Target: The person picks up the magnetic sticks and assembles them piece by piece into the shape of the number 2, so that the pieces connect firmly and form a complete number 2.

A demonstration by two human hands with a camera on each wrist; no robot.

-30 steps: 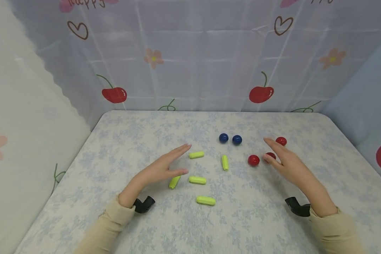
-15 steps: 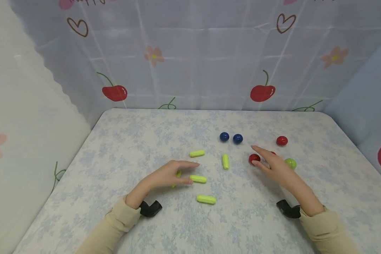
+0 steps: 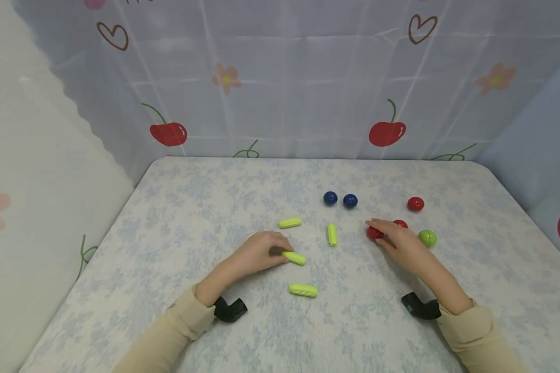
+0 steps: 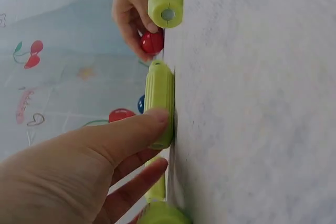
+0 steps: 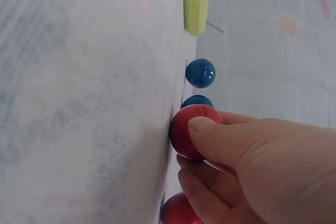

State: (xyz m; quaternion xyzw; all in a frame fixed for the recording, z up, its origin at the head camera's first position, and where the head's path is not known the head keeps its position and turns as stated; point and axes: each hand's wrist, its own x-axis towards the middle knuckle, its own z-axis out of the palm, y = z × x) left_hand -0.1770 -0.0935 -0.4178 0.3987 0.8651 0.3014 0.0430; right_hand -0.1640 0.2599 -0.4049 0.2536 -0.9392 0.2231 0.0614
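My left hand (image 3: 260, 253) pinches a yellow-green ribbed cylinder (image 3: 296, 258) at its left end, low over the table. In the left wrist view the thumb lies across the cylinder's (image 4: 159, 90) near end. Another cylinder (image 4: 163, 214) shows by that hand's lower fingers; in the head view the hand hides it. My right hand (image 3: 405, 247) holds a glossy red ball (image 3: 373, 234) between thumb and fingers. The right wrist view has the thumb on the ball's (image 5: 184, 132) side, the ball right at the tablecloth. A second red ball (image 5: 180, 209) sits beside the lower fingers.
More cylinders lie nearby: one in front (image 3: 303, 290), one behind (image 3: 290, 223), one toward the middle (image 3: 332, 235). Two blue balls (image 3: 330, 198) sit farther back. A green ball (image 3: 428, 238) and another red ball (image 3: 415, 204) are at the right. Patterned curtains (image 3: 280, 88) surround the table.
The left hand has moved right and down and now pinches a cylinder. The right hand has moved left, uncovering the green ball, and its fingers have closed round the red ball.
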